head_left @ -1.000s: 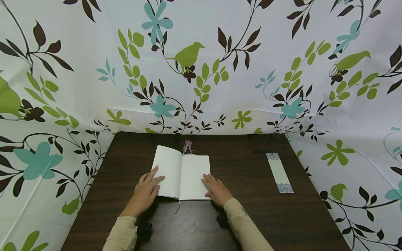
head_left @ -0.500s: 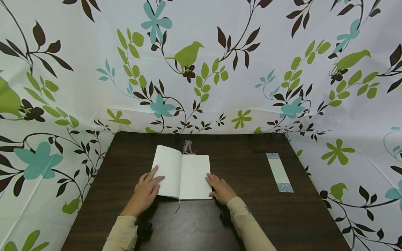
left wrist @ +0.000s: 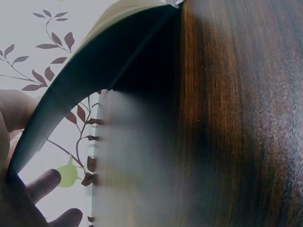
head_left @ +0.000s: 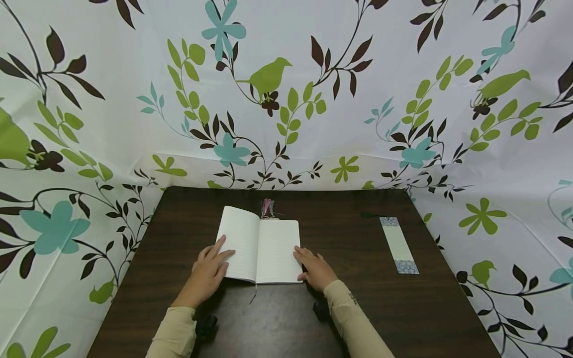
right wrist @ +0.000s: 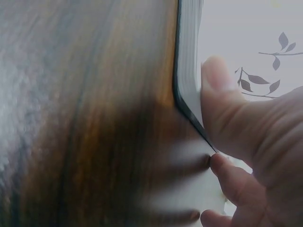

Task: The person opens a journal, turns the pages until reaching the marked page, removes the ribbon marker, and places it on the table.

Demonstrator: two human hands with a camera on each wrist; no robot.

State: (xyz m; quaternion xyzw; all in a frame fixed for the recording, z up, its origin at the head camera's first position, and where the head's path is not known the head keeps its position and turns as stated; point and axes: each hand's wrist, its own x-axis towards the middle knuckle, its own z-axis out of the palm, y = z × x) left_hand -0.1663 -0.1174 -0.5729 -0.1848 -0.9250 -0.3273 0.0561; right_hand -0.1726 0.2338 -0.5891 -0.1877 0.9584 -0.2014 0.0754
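An open notebook (head_left: 278, 251) with lined white pages lies near the middle of the dark wooden table (head_left: 349, 308). Its left side is raised, showing the dark cover (left wrist: 61, 85) from beneath in the left wrist view. My left hand (head_left: 207, 276) holds that raised side by its outer edge, with fingers on both faces. At the lower right corner, my right hand (head_left: 315, 268) grips the notebook's edge. The right wrist view puts the thumb (right wrist: 220, 90) against the pages and another fingertip at the cover's corner.
A pale bookmark (head_left: 399, 244) with blue patterned ends and a dark tassel lies to the right. A pink and grey tassel (head_left: 267, 208) sticks out behind the notebook. Patterned fabric (head_left: 286, 119) hangs around the table's back and sides.
My right hand has shifted slightly right, from the right page to the notebook's outer edge. During the last half second both hands and the notebook have stayed nearly still.
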